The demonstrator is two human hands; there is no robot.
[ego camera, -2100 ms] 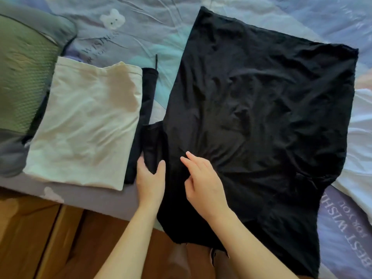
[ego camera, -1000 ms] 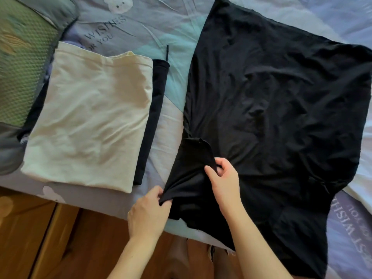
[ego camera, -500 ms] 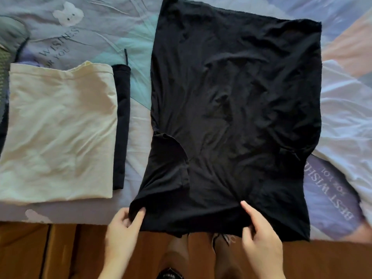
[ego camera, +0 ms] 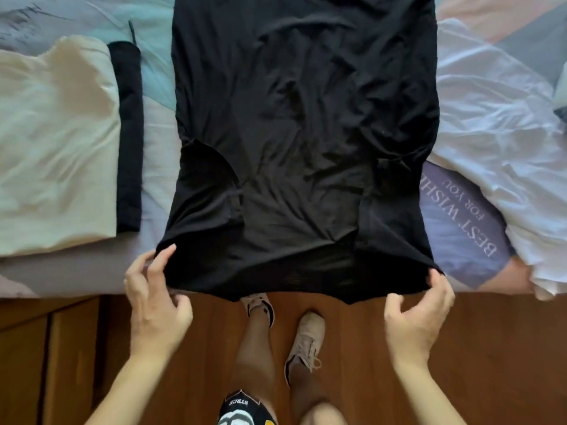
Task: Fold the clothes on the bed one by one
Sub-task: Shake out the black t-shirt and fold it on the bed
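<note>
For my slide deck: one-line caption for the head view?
Both hands, left hand and right hand, pinch the near corners of a black T-shirt on the bed.

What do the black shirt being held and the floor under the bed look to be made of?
The black shirt looks like thin, soft knit fabric, perhaps cotton jersey: matte, finely creased, draping limply over the bed edge where both hands pinch its corners. The floor looks like reddish-brown wood or wood-look laminate, smooth with a slight sheen; which one I cannot tell.
</note>
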